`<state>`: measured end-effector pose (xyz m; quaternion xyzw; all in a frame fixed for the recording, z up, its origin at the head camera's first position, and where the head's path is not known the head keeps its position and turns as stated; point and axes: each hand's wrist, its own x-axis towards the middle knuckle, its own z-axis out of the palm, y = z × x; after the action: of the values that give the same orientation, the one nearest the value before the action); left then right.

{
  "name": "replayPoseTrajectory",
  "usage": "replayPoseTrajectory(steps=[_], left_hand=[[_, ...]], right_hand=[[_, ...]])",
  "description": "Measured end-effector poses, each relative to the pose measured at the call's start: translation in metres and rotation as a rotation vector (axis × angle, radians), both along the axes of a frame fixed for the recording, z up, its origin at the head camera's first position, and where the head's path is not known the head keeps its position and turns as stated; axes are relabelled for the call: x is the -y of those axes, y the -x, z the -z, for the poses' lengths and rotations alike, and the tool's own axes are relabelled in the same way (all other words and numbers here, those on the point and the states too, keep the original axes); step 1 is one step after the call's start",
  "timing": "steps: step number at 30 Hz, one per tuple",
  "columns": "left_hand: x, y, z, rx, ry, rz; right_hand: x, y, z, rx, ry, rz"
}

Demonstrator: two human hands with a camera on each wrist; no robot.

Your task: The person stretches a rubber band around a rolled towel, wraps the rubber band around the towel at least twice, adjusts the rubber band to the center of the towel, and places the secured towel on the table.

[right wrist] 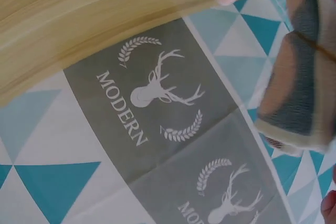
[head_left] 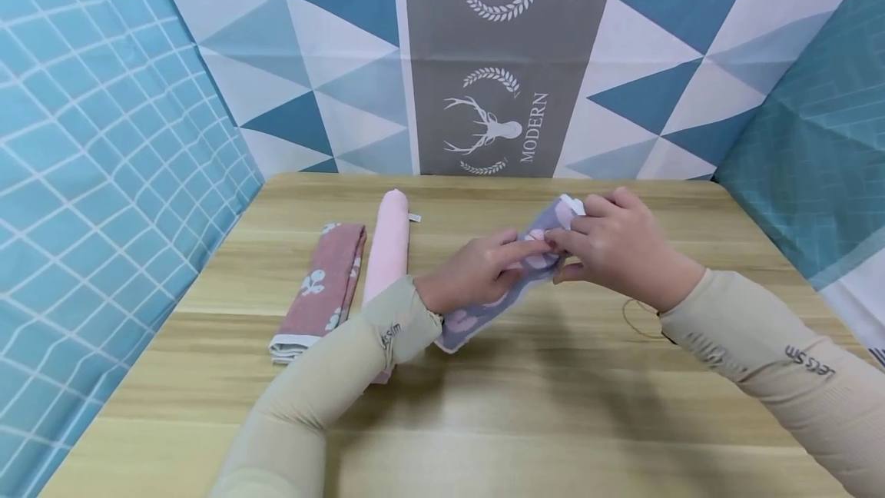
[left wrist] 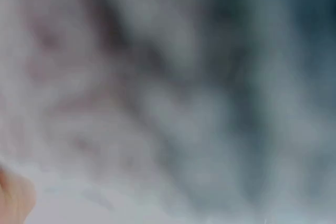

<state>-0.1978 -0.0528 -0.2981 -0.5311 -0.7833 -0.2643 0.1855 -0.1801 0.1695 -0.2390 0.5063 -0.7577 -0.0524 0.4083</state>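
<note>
Both hands hold a folded purple-grey towel (head_left: 469,321) with pink patches and a pale border, raised at a slant over the table. My left hand (head_left: 473,271) grips it around the middle, index finger stretched toward the other hand. With bent fingers and thumb, my right hand (head_left: 615,244) pinches the towel near its upper right end. In the right wrist view a thin brown band (right wrist: 313,44) crosses the towel (right wrist: 286,98). Blurred fabric fills the left wrist view, with a bit of a finger (left wrist: 14,198) at its lower left corner.
To the left on the wooden table (head_left: 484,421) lie a rolled pink towel (head_left: 389,252) with a small white tag and a folded dusty-red towel (head_left: 325,283) with pale leaf prints. A thin loop (head_left: 631,321) shows beside the right wrist. Patterned cloth (head_left: 346,60) hangs behind.
</note>
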Motion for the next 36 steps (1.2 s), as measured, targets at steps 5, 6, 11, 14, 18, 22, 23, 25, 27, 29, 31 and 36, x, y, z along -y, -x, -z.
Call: replayPoseTrajectory(steps=[5, 6, 11, 14, 18, 22, 23, 25, 27, 29, 31, 36], left_hand=[[-0.001, -0.001, -0.004, 0.058, 0.024, 0.043], [-0.002, -0.002, -0.004, 0.059, 0.042, 0.031], [-0.005, -0.004, -0.009, 0.117, 0.18, -0.028], [-0.008, -0.005, -0.013, 0.154, 0.246, -0.051], [-0.011, -0.006, -0.017, 0.119, 0.311, -0.071], [-0.011, -0.008, -0.016, 0.023, 0.35, -0.036], [-0.01, -0.008, -0.016, 0.006, 0.349, -0.019], [-0.009, -0.008, -0.015, -0.002, 0.332, 0.02], [-0.006, -0.007, -0.013, 0.03, 0.279, 0.073], [-0.002, -0.005, -0.012, 0.075, 0.21, 0.133], [0.0, -0.002, -0.011, 0.11, 0.142, 0.19], [0.0, 0.0, -0.007, 0.105, 0.026, 0.271]], right_hand=[[-0.003, 0.001, 0.001, 0.065, 0.037, -0.038], [-0.004, 0.0, 0.002, 0.065, 0.027, -0.039], [-0.006, 0.002, 0.007, 0.032, -0.003, -0.038], [-0.008, 0.004, 0.005, 0.01, -0.024, -0.007], [-0.012, 0.005, -0.002, 0.036, -0.08, 0.07], [-0.018, 0.008, -0.009, 0.126, -0.106, 0.094], [-0.02, 0.009, -0.011, 0.156, -0.105, 0.094], [-0.024, 0.011, -0.014, 0.229, -0.104, 0.102], [-0.029, 0.013, -0.016, 0.327, -0.09, 0.103], [-0.033, 0.016, -0.016, 0.415, -0.061, 0.089], [-0.038, 0.02, -0.015, 0.499, -0.036, 0.075], [-0.041, 0.03, -0.013, 0.759, -0.015, 0.054]])
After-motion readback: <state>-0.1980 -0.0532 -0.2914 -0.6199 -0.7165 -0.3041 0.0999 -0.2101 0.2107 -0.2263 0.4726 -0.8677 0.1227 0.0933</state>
